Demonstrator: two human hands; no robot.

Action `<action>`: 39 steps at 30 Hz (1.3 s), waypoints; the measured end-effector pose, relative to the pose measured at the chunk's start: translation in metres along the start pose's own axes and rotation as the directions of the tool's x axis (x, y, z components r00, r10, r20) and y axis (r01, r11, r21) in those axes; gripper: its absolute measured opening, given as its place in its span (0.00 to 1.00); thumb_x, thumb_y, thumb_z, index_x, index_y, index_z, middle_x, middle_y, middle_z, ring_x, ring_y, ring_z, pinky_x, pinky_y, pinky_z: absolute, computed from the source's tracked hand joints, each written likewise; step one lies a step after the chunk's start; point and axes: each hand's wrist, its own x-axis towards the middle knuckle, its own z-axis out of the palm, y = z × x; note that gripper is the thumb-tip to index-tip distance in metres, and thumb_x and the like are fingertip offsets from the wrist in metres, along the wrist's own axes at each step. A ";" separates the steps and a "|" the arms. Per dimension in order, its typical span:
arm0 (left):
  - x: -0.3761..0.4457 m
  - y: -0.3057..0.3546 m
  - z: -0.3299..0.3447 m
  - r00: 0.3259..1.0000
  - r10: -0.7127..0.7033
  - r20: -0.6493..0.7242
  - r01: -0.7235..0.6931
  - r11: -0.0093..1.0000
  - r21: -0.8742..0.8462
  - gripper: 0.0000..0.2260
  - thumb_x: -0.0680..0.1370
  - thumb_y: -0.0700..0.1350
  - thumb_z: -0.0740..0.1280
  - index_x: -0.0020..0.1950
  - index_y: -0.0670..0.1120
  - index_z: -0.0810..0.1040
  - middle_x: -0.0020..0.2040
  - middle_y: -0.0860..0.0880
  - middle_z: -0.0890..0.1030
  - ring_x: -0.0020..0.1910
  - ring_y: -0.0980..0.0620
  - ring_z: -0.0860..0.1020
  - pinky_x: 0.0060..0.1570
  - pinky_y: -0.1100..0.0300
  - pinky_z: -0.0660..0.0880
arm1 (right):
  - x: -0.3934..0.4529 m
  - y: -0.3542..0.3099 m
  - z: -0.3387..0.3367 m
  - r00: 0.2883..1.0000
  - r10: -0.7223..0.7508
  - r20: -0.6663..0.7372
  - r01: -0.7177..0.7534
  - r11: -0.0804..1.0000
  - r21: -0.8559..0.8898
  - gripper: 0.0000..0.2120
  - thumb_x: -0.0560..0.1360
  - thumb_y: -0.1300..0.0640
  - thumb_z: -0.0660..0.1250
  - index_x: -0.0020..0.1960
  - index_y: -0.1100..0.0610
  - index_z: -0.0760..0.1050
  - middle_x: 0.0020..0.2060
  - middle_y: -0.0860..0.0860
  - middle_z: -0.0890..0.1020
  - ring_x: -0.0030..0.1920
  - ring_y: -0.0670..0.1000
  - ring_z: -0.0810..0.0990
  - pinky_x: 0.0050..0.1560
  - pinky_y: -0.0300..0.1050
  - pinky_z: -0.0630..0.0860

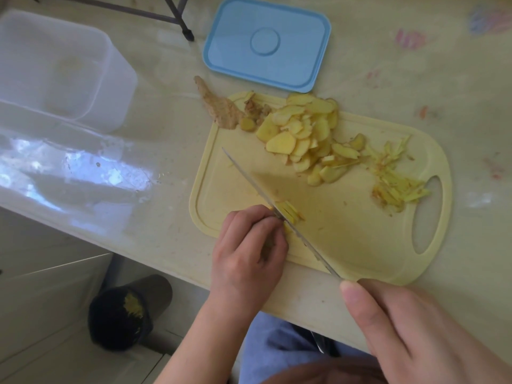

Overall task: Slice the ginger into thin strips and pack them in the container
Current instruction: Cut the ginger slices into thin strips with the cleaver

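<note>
Left hand [248, 239] pinning ginger [288, 213], knife [277, 214] alongside

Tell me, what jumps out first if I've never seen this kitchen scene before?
The knife slants across the pale yellow cutting board, held by the right hand at the lower right, while the left hand pins a small stack of ginger slices under the blade. Behind them on the board lies a heap of round ginger slices, with cut strips near the board's handle hole. A blue lid sits beyond the board.
</note>
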 end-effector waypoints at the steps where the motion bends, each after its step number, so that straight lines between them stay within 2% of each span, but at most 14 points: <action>1: 0.000 0.000 0.000 1.000 0.001 0.001 -0.001 1.000 -0.003 0.02 0.72 0.31 0.73 0.42 0.37 0.84 0.44 0.44 0.83 0.42 0.49 0.79 0.43 0.60 0.76 | -0.001 0.000 -0.001 1.000 0.004 -0.004 -0.004 1.000 0.002 0.32 0.80 0.35 0.45 0.32 0.50 0.76 0.25 0.54 0.77 0.26 0.50 0.78 0.23 0.50 0.77; 5: 0.001 -0.001 0.000 1.000 0.013 0.011 -0.013 1.000 -0.014 0.03 0.71 0.30 0.73 0.42 0.36 0.85 0.45 0.44 0.83 0.40 0.47 0.79 0.43 0.59 0.76 | 0.000 0.002 0.002 0.998 -0.057 -0.019 0.057 0.998 -0.007 0.33 0.81 0.36 0.44 0.31 0.51 0.76 0.23 0.53 0.76 0.26 0.47 0.76 0.23 0.44 0.74; 8: 0.001 -0.002 0.000 0.999 0.026 0.022 -0.025 0.999 -0.022 0.04 0.72 0.29 0.73 0.43 0.36 0.85 0.46 0.44 0.84 0.40 0.46 0.79 0.42 0.56 0.76 | 0.004 0.000 0.009 0.998 -0.063 -0.006 0.063 0.998 -0.013 0.33 0.81 0.37 0.45 0.29 0.52 0.74 0.26 0.52 0.77 0.38 0.45 0.76 0.34 0.37 0.70; 10: 0.001 -0.002 -0.001 0.999 0.034 0.028 -0.033 0.999 -0.019 0.03 0.73 0.30 0.72 0.43 0.36 0.85 0.47 0.44 0.84 0.40 0.45 0.80 0.42 0.55 0.76 | 0.015 -0.001 0.010 0.989 0.025 0.146 -0.046 0.990 0.136 0.32 0.77 0.33 0.43 0.27 0.50 0.69 0.33 0.45 0.78 0.34 0.43 0.74 0.35 0.33 0.67; 12: 0.001 -0.002 0.000 0.999 0.035 0.023 -0.034 0.999 -0.017 0.03 0.73 0.30 0.72 0.43 0.36 0.85 0.47 0.44 0.84 0.40 0.45 0.80 0.42 0.55 0.76 | 0.023 0.002 0.011 0.945 0.064 0.321 -0.143 0.963 0.229 0.32 0.72 0.28 0.41 0.28 0.53 0.64 0.30 0.42 0.77 0.28 0.44 0.71 0.34 0.36 0.67; 15: 0.000 0.000 0.000 1.000 0.009 0.003 -0.009 1.000 -0.011 0.03 0.73 0.31 0.72 0.42 0.37 0.85 0.47 0.46 0.82 0.41 0.46 0.80 0.42 0.57 0.77 | 0.022 -0.001 0.010 0.948 0.036 0.315 -0.112 0.968 0.226 0.31 0.73 0.29 0.41 0.28 0.52 0.63 0.29 0.42 0.76 0.28 0.45 0.71 0.32 0.39 0.67; 18: 0.000 0.001 0.001 1.000 -0.027 -0.009 0.027 1.000 -0.003 0.04 0.70 0.30 0.74 0.42 0.37 0.84 0.48 0.48 0.79 0.42 0.48 0.80 0.43 0.63 0.76 | 0.005 -0.001 0.008 0.996 -0.033 0.082 0.023 0.993 0.116 0.31 0.80 0.35 0.46 0.30 0.50 0.73 0.25 0.50 0.76 0.37 0.45 0.75 0.37 0.40 0.71; 19: 0.000 0.001 0.001 1.000 -0.029 -0.012 0.029 1.000 0.001 0.04 0.70 0.30 0.74 0.41 0.37 0.84 0.48 0.48 0.79 0.42 0.49 0.80 0.43 0.63 0.76 | 0.001 -0.001 0.006 0.998 -0.031 0.057 0.027 0.997 0.077 0.31 0.81 0.36 0.46 0.31 0.51 0.75 0.25 0.50 0.76 0.38 0.46 0.76 0.38 0.42 0.72; 21: 0.000 0.000 0.001 1.000 -0.009 -0.011 0.009 1.000 -0.007 0.05 0.69 0.29 0.74 0.41 0.37 0.84 0.48 0.49 0.80 0.42 0.49 0.79 0.43 0.61 0.76 | -0.001 0.002 0.004 0.993 0.035 0.114 -0.046 0.995 0.094 0.34 0.79 0.32 0.43 0.32 0.51 0.76 0.26 0.51 0.78 0.37 0.47 0.77 0.38 0.45 0.72; 23: 0.000 0.000 0.000 1.000 0.013 -0.003 -0.013 1.000 -0.012 0.05 0.69 0.29 0.74 0.41 0.37 0.84 0.46 0.47 0.83 0.41 0.48 0.79 0.42 0.60 0.76 | 0.000 0.002 0.004 0.965 0.121 0.232 -0.172 0.962 0.213 0.37 0.74 0.26 0.40 0.34 0.52 0.74 0.30 0.49 0.78 0.39 0.46 0.76 0.43 0.46 0.70; 27: 0.001 0.001 0.000 1.000 0.023 0.008 -0.023 1.000 0.000 0.05 0.69 0.28 0.74 0.41 0.36 0.84 0.45 0.45 0.84 0.39 0.46 0.78 0.42 0.58 0.75 | 0.004 0.003 0.009 0.989 -0.001 0.147 -0.017 0.992 0.125 0.32 0.78 0.31 0.43 0.31 0.51 0.70 0.25 0.47 0.74 0.35 0.44 0.74 0.39 0.41 0.69; 31: 0.001 0.000 0.002 1.000 0.029 -0.004 -0.028 1.000 0.005 0.04 0.73 0.30 0.72 0.41 0.37 0.84 0.46 0.45 0.84 0.39 0.47 0.78 0.42 0.58 0.75 | 0.022 0.003 0.014 0.947 0.027 0.320 -0.108 0.966 0.237 0.32 0.72 0.27 0.39 0.28 0.51 0.63 0.28 0.41 0.76 0.28 0.45 0.72 0.30 0.38 0.67; 35: 0.000 0.001 0.003 1.000 0.014 -0.019 -0.014 1.000 -0.001 0.03 0.73 0.30 0.72 0.41 0.36 0.84 0.45 0.44 0.84 0.40 0.45 0.79 0.43 0.57 0.76 | 0.020 -0.001 0.005 0.951 0.031 0.307 -0.111 0.963 0.247 0.32 0.72 0.28 0.42 0.28 0.53 0.63 0.28 0.42 0.76 0.27 0.45 0.71 0.31 0.37 0.67; 39: 0.000 0.000 0.004 1.000 0.021 -0.020 -0.021 1.000 0.001 0.04 0.69 0.28 0.74 0.39 0.36 0.84 0.43 0.43 0.83 0.41 0.43 0.80 0.45 0.57 0.77 | 0.005 0.001 -0.005 0.962 0.068 0.265 -0.130 0.966 0.224 0.32 0.72 0.28 0.45 0.30 0.54 0.66 0.30 0.46 0.75 0.31 0.43 0.72 0.41 0.45 0.68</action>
